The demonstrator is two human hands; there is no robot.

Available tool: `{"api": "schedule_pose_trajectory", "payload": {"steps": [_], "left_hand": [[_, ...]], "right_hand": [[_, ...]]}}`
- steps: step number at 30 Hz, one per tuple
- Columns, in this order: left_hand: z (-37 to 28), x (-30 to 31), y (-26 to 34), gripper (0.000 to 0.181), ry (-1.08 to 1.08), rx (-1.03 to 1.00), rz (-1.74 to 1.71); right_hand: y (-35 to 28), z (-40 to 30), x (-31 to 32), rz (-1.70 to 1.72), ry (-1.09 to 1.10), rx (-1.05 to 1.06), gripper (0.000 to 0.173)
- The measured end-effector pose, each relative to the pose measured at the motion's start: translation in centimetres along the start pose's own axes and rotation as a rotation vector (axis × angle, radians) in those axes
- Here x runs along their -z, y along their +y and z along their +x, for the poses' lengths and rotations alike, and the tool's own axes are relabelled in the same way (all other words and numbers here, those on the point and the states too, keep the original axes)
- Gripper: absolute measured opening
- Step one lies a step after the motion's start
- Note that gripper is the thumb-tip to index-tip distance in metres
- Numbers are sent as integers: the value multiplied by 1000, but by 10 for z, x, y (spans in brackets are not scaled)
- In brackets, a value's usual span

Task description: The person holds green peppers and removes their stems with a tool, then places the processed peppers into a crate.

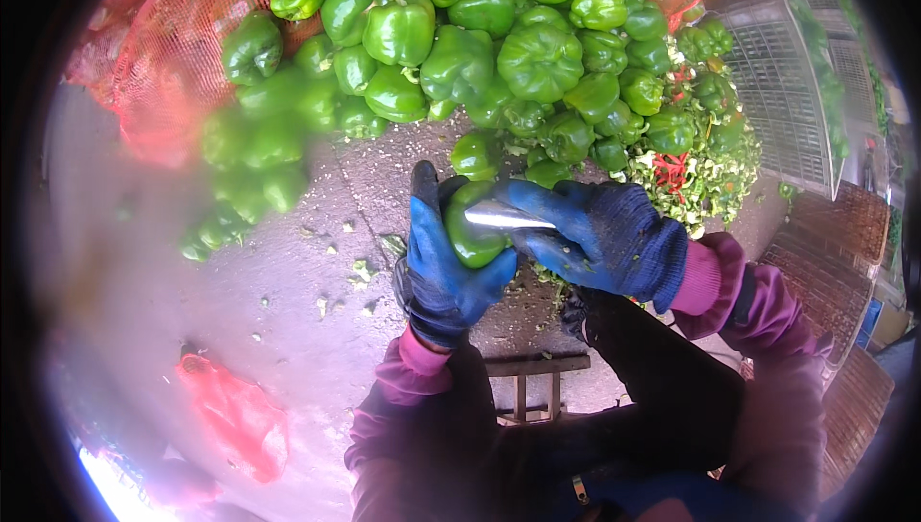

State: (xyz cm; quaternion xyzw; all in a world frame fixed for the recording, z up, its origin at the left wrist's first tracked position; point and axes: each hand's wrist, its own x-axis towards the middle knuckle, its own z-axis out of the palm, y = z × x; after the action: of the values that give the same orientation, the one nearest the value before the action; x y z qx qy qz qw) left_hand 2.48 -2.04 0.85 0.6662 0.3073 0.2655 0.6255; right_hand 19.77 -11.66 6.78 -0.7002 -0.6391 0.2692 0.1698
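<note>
Both of my hands wear blue coated work gloves. My left hand point(450, 274) grips a green bell pepper point(469, 228), with its thumb and fingers around the sides. In my right hand point(597, 234) is a knife with a short shiny blade point(509, 216); its handle is hidden by the glove. The blade lies across the front of the held pepper, and I cannot tell whether it cuts in. Just beyond my hands spreads a large pile of green bell peppers point(540, 61) on the floor.
Red mesh sacks point(180, 40) stand behind the pile, and an emptied-looking one point(234, 414) lies at lower left. Pepper trimmings point(709, 184) heap at right, near plastic crates point(777, 90). Brown crates point(827, 256) stand at far right. A wooden stool point(536, 367) shows between my legs. Haze blurs the left side.
</note>
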Motion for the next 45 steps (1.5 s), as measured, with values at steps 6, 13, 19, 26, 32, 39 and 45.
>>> {"api": "schedule_pose_trajectory", "payload": {"steps": [6,13,19,26,32,39,45], "left_hand": [[2,3,-5,108,-30,-232,231],[12,21,0,62,-81,-10,-204],[2,37,6,80,-119,368,-791],[1,30,1,110,-315,139,-350],[-6,24,12,104,-364,321,-815],[-6,17,13,106,-388,286,-666],[-2,13,-1,100,-75,-53,-208]], "right_hand": [[-24,-7,29,-195,-31,-27,52],[-35,-19,48,-97,-31,6,67],[-6,-30,85,-317,17,218,65],[-10,-1,80,-750,-84,362,62],[2,-1,52,-566,-66,433,50],[-9,2,52,-380,-98,350,46],[-2,-19,52,560,-37,-126,37]]}}
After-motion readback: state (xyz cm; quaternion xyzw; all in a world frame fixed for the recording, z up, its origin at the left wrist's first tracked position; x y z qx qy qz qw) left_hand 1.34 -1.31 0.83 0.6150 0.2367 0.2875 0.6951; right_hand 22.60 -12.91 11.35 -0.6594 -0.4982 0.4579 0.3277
